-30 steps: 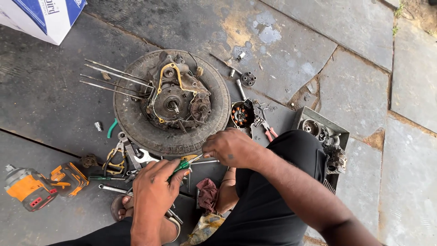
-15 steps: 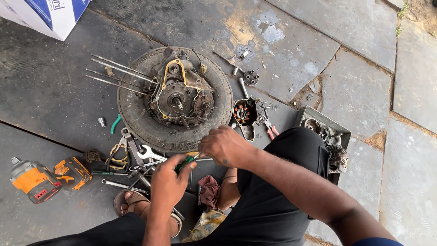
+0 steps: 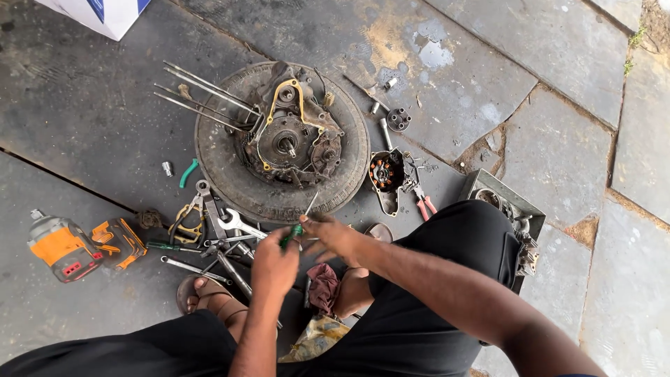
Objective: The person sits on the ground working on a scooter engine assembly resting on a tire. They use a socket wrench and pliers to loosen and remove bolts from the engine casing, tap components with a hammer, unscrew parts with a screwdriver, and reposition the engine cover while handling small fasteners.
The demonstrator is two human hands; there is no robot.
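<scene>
Hands meet at the lower centre of the frame, just below the worn tyre (image 3: 216,167) that carries a dismantled engine casing (image 3: 289,136). The left hand (image 3: 273,264) is clenched around the green handle of a screwdriver (image 3: 299,222), whose thin shaft runs up and to the right, its tip reaching the tyre's lower edge. The right hand (image 3: 336,236) sits just right of the handle, fingers curled near it and blurred; I cannot tell whether it grips anything. Both hands are close to the tool, and the casing lies straight above them in the frame. To the left, spanners (image 3: 223,223) lie scattered on the stone floor (image 3: 558,160), with an orange power tool (image 3: 59,246) at the far left and red-handled pliers (image 3: 422,199) to the right.
</scene>
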